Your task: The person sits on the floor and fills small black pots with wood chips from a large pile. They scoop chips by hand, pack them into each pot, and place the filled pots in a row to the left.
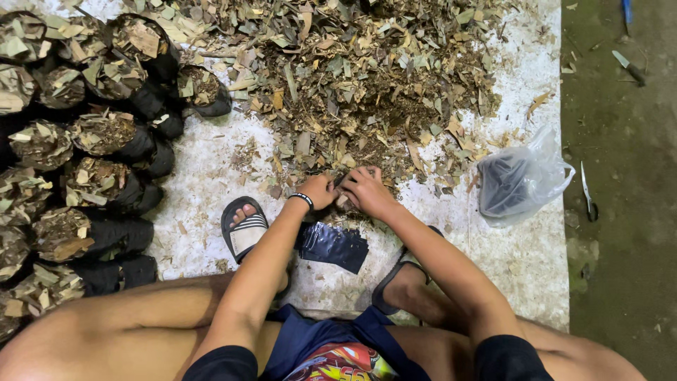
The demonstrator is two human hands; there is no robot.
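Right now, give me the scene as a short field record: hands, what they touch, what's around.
left hand: at near edge of leaf pile, wristband on, fingers curled
right hand: beside left, fingers in leaves
between hands: small object, unclear
empty bags: black, flat, below hands
filled bags: black, leaf-packed, on left
plastic bag: clear, on right
sheet: white, under all

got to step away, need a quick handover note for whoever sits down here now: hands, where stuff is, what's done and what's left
Left hand and right hand: both pressed together at the near edge of the dry leaf pile, gripping something small between them; what it is cannot be made out.
Empty black bags: flat stack between the feet, just under the hands.
Filled black bags: many, lying packed with leaf mix at the left on the white sheet.
Clear plastic bag with dark contents: right of the pile.
Done: the filled rows at left. Left: a large pile and the flat stack.
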